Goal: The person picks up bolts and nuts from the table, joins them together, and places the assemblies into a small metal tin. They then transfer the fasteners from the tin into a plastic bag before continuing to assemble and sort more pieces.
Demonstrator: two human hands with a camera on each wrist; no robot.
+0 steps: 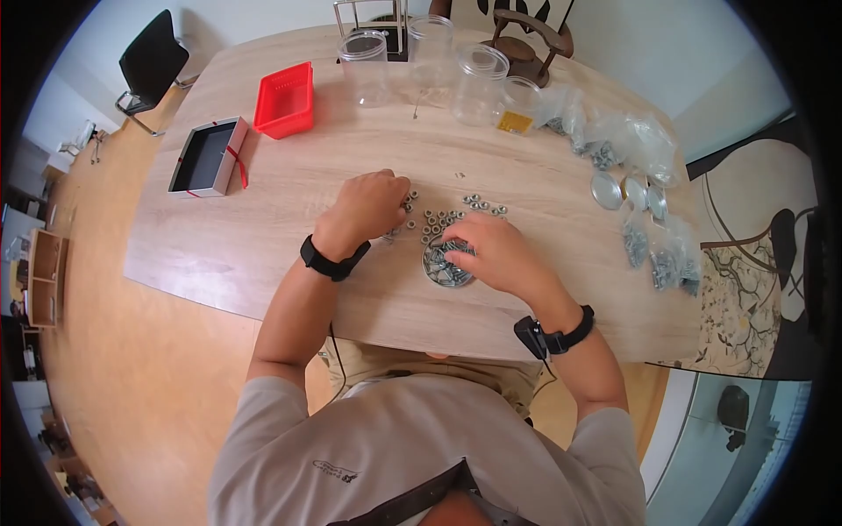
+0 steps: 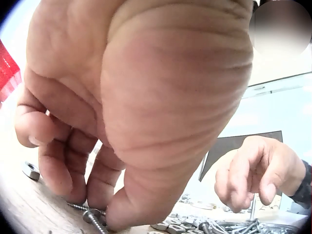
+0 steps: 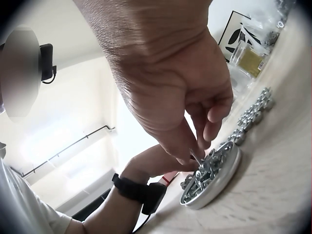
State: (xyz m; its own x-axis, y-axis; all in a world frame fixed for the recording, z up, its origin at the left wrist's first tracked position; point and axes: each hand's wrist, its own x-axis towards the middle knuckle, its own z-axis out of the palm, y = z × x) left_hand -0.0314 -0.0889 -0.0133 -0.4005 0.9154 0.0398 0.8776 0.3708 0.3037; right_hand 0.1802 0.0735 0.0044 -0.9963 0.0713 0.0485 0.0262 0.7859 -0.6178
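Observation:
My left hand [image 1: 361, 207] is low over the table, left of the loose nuts. In the left wrist view its thumb and fingertips pinch at a screw [image 2: 96, 222] with a washer-like collar, close to the tabletop. A single nut [image 2: 31, 170] lies beyond those fingers. My right hand [image 1: 502, 254] reaches over a shallow round metal lid [image 3: 220, 187] heaped with screws [image 3: 206, 171]. Between its thumb and fingers it grips one screw [image 2: 253, 206], which points down at the heap. Several nuts [image 1: 434, 223] lie in a cluster just behind the lid.
A red basket [image 1: 286, 100] and an open box [image 1: 209, 158] stand at the back left. Clear plastic jars [image 1: 365, 70] line the far side. Bags of hardware [image 1: 664, 259] and round metal lids [image 1: 605, 190] lie on the right. The table's front edge runs close to the person's body.

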